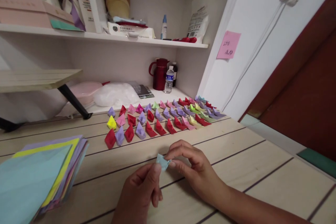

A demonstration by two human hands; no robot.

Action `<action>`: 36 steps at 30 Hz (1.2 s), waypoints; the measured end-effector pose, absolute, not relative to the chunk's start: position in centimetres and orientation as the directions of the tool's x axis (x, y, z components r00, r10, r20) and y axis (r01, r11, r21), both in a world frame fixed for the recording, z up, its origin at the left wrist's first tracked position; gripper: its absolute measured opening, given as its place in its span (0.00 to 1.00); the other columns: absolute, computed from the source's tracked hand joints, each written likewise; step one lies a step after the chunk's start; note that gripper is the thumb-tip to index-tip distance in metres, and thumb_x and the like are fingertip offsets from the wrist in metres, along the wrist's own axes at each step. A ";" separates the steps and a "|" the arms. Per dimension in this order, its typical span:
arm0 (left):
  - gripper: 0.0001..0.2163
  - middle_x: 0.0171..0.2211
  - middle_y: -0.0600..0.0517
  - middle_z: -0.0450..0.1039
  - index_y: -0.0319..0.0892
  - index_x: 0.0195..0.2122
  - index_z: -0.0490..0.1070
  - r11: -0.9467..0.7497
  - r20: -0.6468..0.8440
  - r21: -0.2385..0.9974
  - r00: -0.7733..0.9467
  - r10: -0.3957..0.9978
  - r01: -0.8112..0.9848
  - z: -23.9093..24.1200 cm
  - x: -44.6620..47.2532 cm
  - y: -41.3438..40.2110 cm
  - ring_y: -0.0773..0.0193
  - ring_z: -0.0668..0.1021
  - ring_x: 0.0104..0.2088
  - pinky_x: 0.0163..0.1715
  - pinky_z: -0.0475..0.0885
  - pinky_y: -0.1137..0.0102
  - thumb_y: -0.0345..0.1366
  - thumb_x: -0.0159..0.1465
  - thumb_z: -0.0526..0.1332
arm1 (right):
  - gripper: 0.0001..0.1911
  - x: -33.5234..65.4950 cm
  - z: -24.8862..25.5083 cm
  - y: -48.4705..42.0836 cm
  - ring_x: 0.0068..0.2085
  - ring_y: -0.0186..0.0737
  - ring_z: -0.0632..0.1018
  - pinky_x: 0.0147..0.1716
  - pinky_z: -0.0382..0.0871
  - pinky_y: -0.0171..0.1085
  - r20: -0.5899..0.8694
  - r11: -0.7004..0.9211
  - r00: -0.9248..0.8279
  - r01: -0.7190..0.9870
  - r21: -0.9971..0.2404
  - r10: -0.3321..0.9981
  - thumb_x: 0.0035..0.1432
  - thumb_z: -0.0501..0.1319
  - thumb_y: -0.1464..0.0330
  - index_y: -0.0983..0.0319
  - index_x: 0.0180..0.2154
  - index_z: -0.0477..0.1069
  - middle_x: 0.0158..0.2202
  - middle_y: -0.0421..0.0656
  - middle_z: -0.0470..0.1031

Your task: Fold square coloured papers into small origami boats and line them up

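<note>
Between both hands, just above the wooden tabletop (105, 178), is a small piece of folded light blue paper (163, 161). My left hand (143, 189) pinches its lower left side between thumb and fingers. At its right edge, the thumb and index finger of my right hand (193, 168) close on the paper. Part of the folded paper is hidden behind the fingertips. Beyond the hands stand rows of small folded paper boats in red, purple, pink, yellow and green, among them a red paper boat (150, 130) and a yellow paper boat (111, 123).
A stack of coloured paper sheets (34, 175) lies at the left. Behind the boats are a plastic bag (117, 94), a dark red jug (159, 75) and a water bottle (169, 79). A small raised stand (39, 78) occupies the left back, beneath a white shelf (78, 36).
</note>
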State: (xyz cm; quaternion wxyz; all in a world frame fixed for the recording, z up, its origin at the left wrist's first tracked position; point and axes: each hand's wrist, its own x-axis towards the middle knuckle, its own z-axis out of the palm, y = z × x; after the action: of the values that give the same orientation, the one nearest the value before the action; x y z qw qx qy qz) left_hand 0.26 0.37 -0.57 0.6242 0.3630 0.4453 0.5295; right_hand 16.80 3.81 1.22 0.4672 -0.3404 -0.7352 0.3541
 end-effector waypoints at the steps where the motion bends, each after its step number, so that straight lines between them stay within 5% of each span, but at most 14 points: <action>1: 0.23 0.09 0.60 0.58 0.42 0.14 0.64 0.183 -0.177 0.915 0.049 0.983 -0.361 -0.6 0.3 0.4 0.73 0.62 0.15 0.23 0.61 0.73 0.52 0.51 0.70 | 0.06 16.8 1.2 3.8 0.42 0.42 0.75 0.45 0.67 0.40 0.446 0.517 -0.333 0.166 -0.840 0.831 0.62 0.62 0.71 0.56 0.38 0.78 0.37 0.43 0.74; 8: 0.21 0.12 0.60 0.59 0.41 0.14 0.67 0.288 -0.266 0.811 0.118 0.957 -0.509 -0.4 0.3 0.4 0.74 0.60 0.15 0.23 0.63 0.73 0.48 0.48 0.73 | 0.07 17.0 1.6 3.5 0.43 0.42 0.74 0.46 0.67 0.40 0.442 0.507 -0.350 0.120 -0.853 0.826 0.63 0.61 0.66 0.56 0.42 0.76 0.39 0.44 0.73; 15: 0.20 0.15 0.58 0.64 0.40 0.16 0.68 0.332 -0.316 0.786 0.123 0.941 -0.522 -0.4 0.0 0.5 0.72 0.66 0.19 0.24 0.60 0.74 0.48 0.44 0.75 | 0.31 16.9 1.6 2.7 0.53 0.47 0.69 0.55 0.63 0.45 0.383 0.443 -0.420 0.053 -0.895 0.823 0.54 0.68 0.66 0.51 0.58 0.62 0.55 0.46 0.63; 23: 0.18 0.16 0.57 0.66 0.40 0.17 0.71 0.364 -0.338 0.775 0.148 0.929 -0.516 -0.8 0.3 0.4 0.71 0.68 0.20 0.27 0.64 0.72 0.47 0.44 0.75 | 0.29 16.7 1.6 2.7 0.51 0.45 0.70 0.53 0.65 0.43 0.410 0.481 -0.421 0.074 -0.874 0.809 0.54 0.62 0.77 0.52 0.56 0.64 0.51 0.44 0.67; 36: 0.18 0.15 0.58 0.67 0.39 0.18 0.72 0.372 -0.372 0.743 0.119 0.921 -0.556 0.1 0.6 0.3 0.72 0.68 0.19 0.24 0.63 0.74 0.45 0.41 0.77 | 0.30 16.8 1.5 2.6 0.50 0.41 0.72 0.51 0.68 0.41 0.398 0.470 -0.415 0.084 -0.879 0.818 0.55 0.57 0.80 0.51 0.57 0.64 0.50 0.43 0.69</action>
State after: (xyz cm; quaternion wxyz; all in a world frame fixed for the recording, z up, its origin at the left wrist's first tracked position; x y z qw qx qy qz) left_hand 0.60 0.30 0.07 0.7155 0.2183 0.4172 0.5161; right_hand 16.78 2.59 1.46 0.4445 -0.3078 -0.7329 0.4128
